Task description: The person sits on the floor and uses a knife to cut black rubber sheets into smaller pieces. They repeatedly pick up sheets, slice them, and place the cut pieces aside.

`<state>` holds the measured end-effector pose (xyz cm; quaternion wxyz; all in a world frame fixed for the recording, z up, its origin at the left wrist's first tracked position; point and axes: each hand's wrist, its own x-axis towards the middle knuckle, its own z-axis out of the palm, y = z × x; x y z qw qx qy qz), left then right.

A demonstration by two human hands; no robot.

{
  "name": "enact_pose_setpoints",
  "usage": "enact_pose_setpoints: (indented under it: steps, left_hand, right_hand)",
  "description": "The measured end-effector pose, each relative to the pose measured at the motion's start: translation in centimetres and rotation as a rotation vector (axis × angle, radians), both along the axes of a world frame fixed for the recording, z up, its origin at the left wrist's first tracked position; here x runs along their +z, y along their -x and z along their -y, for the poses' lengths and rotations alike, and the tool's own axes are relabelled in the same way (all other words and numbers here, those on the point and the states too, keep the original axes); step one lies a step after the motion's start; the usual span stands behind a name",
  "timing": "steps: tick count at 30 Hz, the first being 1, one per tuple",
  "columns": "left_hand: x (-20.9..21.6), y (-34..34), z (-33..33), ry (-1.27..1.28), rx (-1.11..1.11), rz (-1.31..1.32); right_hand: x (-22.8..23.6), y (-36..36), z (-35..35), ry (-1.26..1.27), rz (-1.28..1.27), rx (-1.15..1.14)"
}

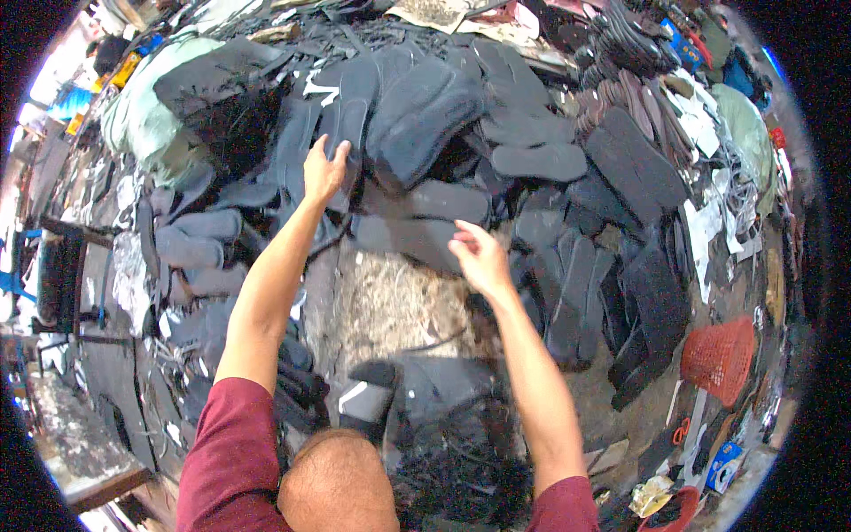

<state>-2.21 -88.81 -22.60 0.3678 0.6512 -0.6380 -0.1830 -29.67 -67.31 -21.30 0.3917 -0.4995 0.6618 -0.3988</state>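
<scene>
Dark, flat, sole-shaped pieces, which look like shoe insoles, lie in overlapping piles around my hands. My left hand (326, 170) reaches forward with thumb and fingers apart, at the lower end of an upright black insole (344, 124); whether the fingertips touch it I cannot tell. My right hand (481, 257) is open, fingers loosely stretched and slightly bent, beside the right end of a dark insole (403, 238) lying crosswise. Nothing shows in either hand. Further insoles (425, 120) are heaped ahead, and others (576, 284) lie to the right.
A worn, pale patch (399, 297) lies between my arms. At the right stand a red plastic basket (720, 359) and orange-handled scissors (681, 432). A pale green sack (146, 124) sits at the far left. Dark scraps (461, 492) cover the ground nearest me.
</scene>
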Motion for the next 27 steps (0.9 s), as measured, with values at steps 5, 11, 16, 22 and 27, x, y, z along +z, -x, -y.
enact_pose_setpoints:
  steps: [5, 11, 16, 22, 27]
  left_hand:
    - [-1.9, -2.3, 11.1, -0.108, 0.066, 0.008]
    - [-2.0, 3.2, 7.2, -0.35, -0.234, -0.088]
    - [0.8, 5.7, -4.9, -0.24, -0.303, -0.217]
    - [6.5, 9.8, -26.2, -0.474, -0.876, -0.247]
    - [1.6, 9.7, -11.5, -0.161, -0.223, -0.828]
  right_hand:
    - [-2.2, -6.4, 13.0, -0.039, 0.088, -0.332]
    - [-3.1, -6.2, 16.4, -0.024, 0.705, -0.442]
    - [3.2, -3.9, 7.4, 0.01, 1.008, -0.52]
    - [8.7, 9.0, -18.6, -0.238, 0.761, -0.536]
    - [8.0, 14.9, -23.7, -0.104, -0.664, -0.832]
